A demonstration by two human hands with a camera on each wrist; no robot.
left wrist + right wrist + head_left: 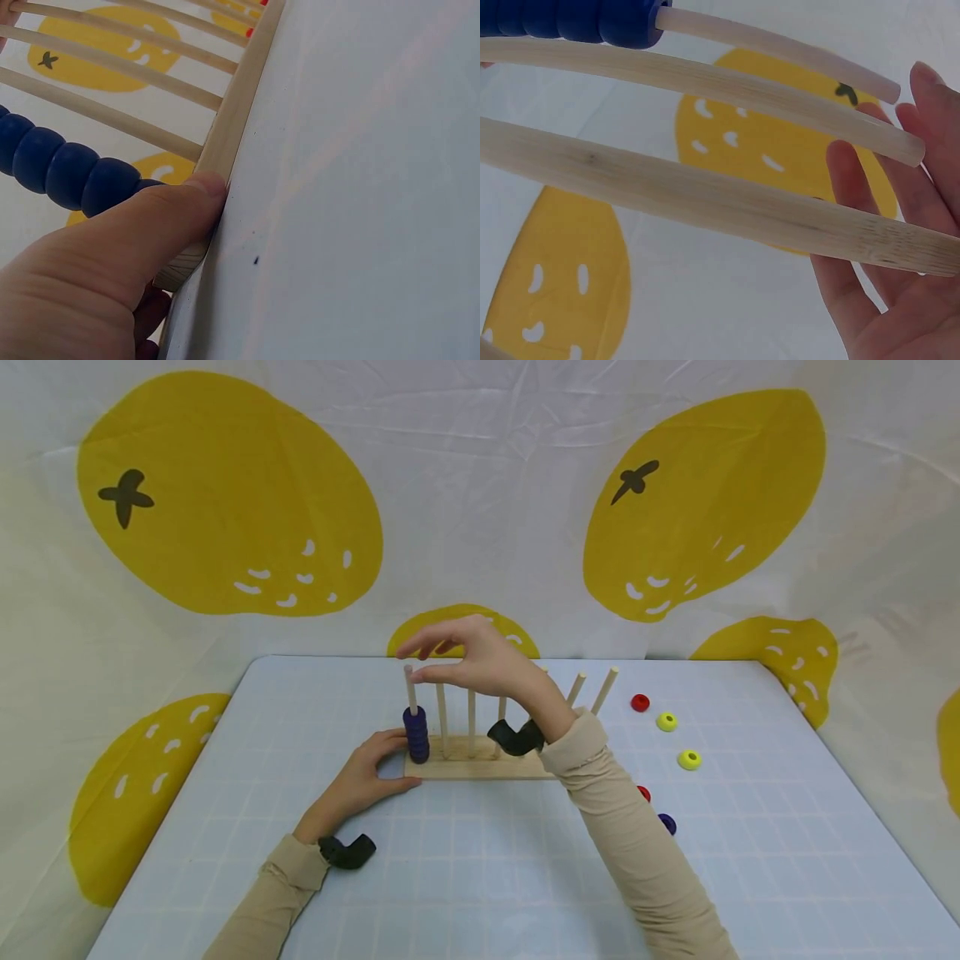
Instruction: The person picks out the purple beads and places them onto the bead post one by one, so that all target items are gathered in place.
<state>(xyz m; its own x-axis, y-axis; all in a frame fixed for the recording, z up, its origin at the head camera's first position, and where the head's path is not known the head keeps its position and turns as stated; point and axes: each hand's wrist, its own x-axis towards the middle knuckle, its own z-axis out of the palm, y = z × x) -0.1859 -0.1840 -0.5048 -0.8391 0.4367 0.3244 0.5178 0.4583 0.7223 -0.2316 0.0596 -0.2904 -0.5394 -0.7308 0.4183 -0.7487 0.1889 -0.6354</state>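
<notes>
A wooden peg stand (480,767) with a row of upright pegs stands on the table in the head view. Several dark blue beads (416,735) are stacked on its leftmost peg (412,693), whose upper part is bare. My left hand (360,781) grips the left end of the base, its thumb (191,195) on the front edge. Up at the top of the leftmost peg, my right hand (483,660) holds nothing, its fingers and thumb spread apart. In the right wrist view, its fingers (847,176) show beyond the peg tips. My right wrist and sleeve hide some pegs.
To the right of the stand lie a red bead (640,702) and two yellow beads, one farther (667,722) and one nearer (689,760). Another red bead (644,793) and a dark blue bead (667,823) are partly behind my right sleeve. A fruit-patterned cloth (480,485) hangs behind the table.
</notes>
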